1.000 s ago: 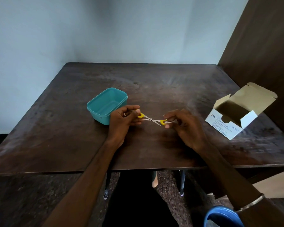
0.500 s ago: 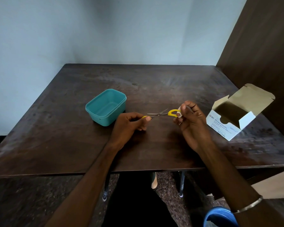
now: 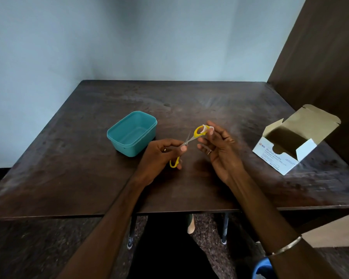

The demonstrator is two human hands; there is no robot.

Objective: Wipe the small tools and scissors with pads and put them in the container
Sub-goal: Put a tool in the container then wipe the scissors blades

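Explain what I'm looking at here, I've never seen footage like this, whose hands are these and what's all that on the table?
There is no machine here: a person wears a camera on the head, looking forward and down at their own two bare hands. The left hand grips small yellow-handled scissors, spread wide open. The right hand presses a small white pad against the upper yellow handle loop, wiping it. On the dark wooden table stands an open teal container, which looks empty, to the left of the hands. To the right sits an open cardboard box labelled as alcohol swabs, likely where the pad came from.
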